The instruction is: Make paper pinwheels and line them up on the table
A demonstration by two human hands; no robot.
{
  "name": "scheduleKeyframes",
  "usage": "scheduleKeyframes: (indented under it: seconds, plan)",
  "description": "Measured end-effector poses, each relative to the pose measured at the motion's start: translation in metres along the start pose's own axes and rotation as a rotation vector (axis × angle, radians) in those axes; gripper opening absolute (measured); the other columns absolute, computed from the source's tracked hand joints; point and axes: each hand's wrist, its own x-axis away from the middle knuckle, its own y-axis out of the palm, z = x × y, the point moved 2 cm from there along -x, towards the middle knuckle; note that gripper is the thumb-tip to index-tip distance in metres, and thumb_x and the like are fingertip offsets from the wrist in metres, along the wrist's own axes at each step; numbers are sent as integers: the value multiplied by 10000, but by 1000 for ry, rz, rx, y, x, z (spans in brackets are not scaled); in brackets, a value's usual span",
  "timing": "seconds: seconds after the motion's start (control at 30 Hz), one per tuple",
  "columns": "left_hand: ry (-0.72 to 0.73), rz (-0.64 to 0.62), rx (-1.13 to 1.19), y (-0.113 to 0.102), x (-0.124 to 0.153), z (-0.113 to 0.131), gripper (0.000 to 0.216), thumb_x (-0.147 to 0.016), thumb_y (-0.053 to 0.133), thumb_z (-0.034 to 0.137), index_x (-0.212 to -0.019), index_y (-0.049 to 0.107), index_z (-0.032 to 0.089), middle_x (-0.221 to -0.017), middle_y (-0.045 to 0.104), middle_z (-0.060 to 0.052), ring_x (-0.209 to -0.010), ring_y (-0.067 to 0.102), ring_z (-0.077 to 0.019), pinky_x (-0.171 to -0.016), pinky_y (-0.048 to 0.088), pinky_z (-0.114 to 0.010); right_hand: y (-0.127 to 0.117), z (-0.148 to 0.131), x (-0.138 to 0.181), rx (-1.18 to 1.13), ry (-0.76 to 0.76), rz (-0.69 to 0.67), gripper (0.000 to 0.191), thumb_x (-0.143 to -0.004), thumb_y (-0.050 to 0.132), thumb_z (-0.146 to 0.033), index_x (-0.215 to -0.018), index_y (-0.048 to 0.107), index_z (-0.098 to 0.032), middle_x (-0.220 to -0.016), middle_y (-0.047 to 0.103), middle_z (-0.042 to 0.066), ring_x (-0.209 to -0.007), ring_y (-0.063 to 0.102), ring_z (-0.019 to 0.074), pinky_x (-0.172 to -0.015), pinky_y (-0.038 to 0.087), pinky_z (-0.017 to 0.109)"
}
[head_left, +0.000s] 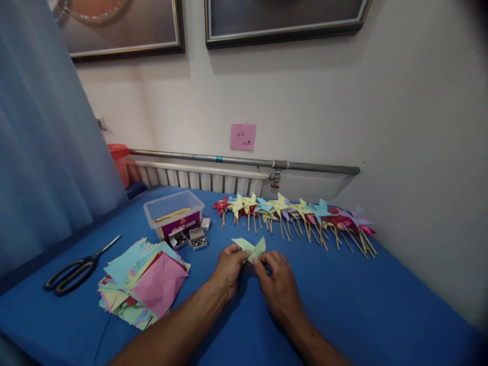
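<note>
Between my two hands is a pale green paper pinwheel [256, 249], with two of its pointed blades sticking up. My left hand [230, 267] pinches it from the left, the thumb pressed on its middle. From the right, the fingers of my right hand [275, 277] close on its lower edge; the fingertips partly hide the paper there. Whether a pin is in my fingers I cannot make out. Left of my hands lies a loose pile of coloured paper squares [147, 282], a pink one on top. Two small open boxes of metal pins [198, 240] stand beyond it.
Finished pinwheels [280, 204] on sticks lie in a row along the table's back. A clear plastic tub [174, 208] holds wooden sticks. Black-handled scissors [82, 267] rest at the left. Behind the blue table [343, 305] run a radiator [198, 175] and pipe; a curtain [53, 137] hangs left.
</note>
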Motion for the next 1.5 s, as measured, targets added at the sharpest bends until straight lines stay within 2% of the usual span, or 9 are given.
scheduleKeyframes:
  seconds: [0.2, 0.4, 0.6, 0.87, 1.1, 1.2, 1.27, 1.37, 1.5]
  plan:
    - [-12, 15, -40, 0, 0, -2, 221, -543, 755, 219, -622, 556, 165, -590, 576, 19, -554, 521, -97, -558, 403, -239, 9, 17, -5, -319, 362, -113, 324, -826, 573, -465, -626, 580, -210, -645, 590, -4, -620, 515, 170, -600, 372, 282]
    - [-10, 12, -69, 1, 2, -2, 230, -531, 756, 218, -596, 541, 166, -565, 557, 22, -520, 489, -85, -535, 368, -235, 6, 18, -9, -396, 491, -149, 285, -715, 629, -440, -575, 559, -202, -522, 494, -43, -505, 410, 120, -503, 317, 255]
    - [-8, -20, -93, 3, 3, -1, 252, -508, 764, 206, -558, 519, 174, -507, 526, 32, -482, 460, -83, -518, 328, -238, 6, 22, -10, -374, 532, -182, 248, -665, 656, -404, -567, 558, -198, -497, 498, -42, -475, 402, 110, -471, 296, 249]
    - [-11, -23, -88, 3, 4, -2, 251, -516, 760, 214, -558, 515, 174, -506, 518, 43, -476, 440, -74, -515, 323, -232, 5, 19, -6, -309, 444, -183, 262, -715, 659, -414, -579, 574, -208, -493, 538, -33, -474, 445, 124, -483, 288, 250]
    - [-4, -25, -105, 2, 2, -1, 270, -521, 766, 221, -561, 503, 178, -482, 497, 53, -450, 403, -63, -488, 289, -226, 5, 18, -5, -244, 433, -196, 269, -731, 660, -427, -598, 560, -217, -524, 557, -29, -511, 484, 144, -507, 315, 263]
    - [-14, -33, -76, 1, 1, -1, 286, -517, 780, 241, -581, 509, 178, -502, 527, 44, -454, 426, -69, -497, 304, -228, 5, 26, -10, -368, 465, -60, 275, -668, 714, -452, -716, 590, -211, -673, 648, 13, -649, 583, 187, -596, 418, 285]
    - [-20, -42, -75, 1, 1, -1, 285, -513, 788, 252, -599, 529, 171, -544, 575, 21, -478, 463, -79, -516, 329, -232, 6, 32, -13, -551, 500, -3, 399, -594, 762, -434, -883, 623, -197, -830, 703, 56, -794, 641, 229, -689, 480, 315]
    - [-33, -60, -91, 0, 1, -2, 276, -504, 793, 253, -612, 557, 158, -574, 599, 2, -503, 491, -91, -535, 348, -242, 9, 33, -14, -787, 540, -113, 532, -552, 805, -417, -995, 629, -181, -813, 710, 45, -758, 657, 229, -673, 501, 320]
    - [-47, -80, -103, 1, 3, -3, 245, -503, 782, 232, -606, 575, 151, -575, 600, -3, -507, 492, -93, -547, 346, -247, 8, 25, -10, -902, 576, -198, 464, -606, 826, -426, -951, 659, -165, -736, 703, 22, -639, 617, 175, -604, 465, 273]
